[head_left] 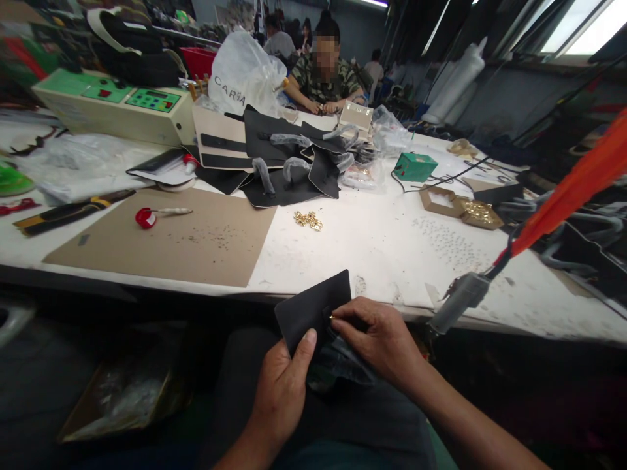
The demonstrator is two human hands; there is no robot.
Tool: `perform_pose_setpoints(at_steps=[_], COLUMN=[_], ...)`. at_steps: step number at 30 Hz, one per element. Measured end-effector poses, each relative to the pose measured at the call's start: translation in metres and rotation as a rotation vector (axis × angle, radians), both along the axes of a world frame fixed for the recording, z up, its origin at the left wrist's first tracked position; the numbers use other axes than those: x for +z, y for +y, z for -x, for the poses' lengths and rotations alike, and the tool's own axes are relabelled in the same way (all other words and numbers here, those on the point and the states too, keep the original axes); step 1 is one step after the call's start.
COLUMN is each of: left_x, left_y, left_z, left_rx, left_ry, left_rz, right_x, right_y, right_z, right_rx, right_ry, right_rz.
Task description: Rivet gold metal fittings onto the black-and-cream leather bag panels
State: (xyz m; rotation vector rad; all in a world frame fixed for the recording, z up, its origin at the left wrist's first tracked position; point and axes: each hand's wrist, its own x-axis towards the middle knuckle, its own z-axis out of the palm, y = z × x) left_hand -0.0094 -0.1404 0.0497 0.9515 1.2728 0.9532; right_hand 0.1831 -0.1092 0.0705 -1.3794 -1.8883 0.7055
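My left hand (284,385) grips the lower edge of a black panel (311,303), thumb on its face, and holds it tilted over my lap at the table's front edge. Against that panel, my right hand (377,333) pinches a small gold metal piece (332,317) between thumb and fingertips. Its exact shape is too small to make out. Some clear plastic wrap (350,359) hangs below the panel under my right hand. On the white tabletop beyond lies a small heap of gold metal pieces (308,220).
Black panels with plastic-wrapped handles (284,173) are piled ahead. A brown board (210,241) lies left, near a green-topped machine (117,104). An electric screwdriver-like grey tool (460,300) hangs at right by an orange cord. Across the table sits a person (326,81).
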Motion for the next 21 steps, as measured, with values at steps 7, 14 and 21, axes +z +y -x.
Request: perform_pose_setpoints(at_steps=[7,14,21], left_x=[-0.005,-0.003,0.015], left_y=[-0.008,-0.017,-0.023], left_z=[-0.003,-0.007,-0.016], left_rx=[-0.113,-0.1,0.065], left_ry=[0.124,0.064,0.137], left_rz=[-0.129,-0.145,-0.142], right_x=[0.001,-0.017,-0.034], right_y=[-0.001,-0.01,-0.013], right_z=[0.004,0.001,0.011], right_rx=[0.007,-0.022,-0.135], right_ry=[-0.083,-0.021,-0.036], right_rz=[-0.027,-0.006,-0.183])
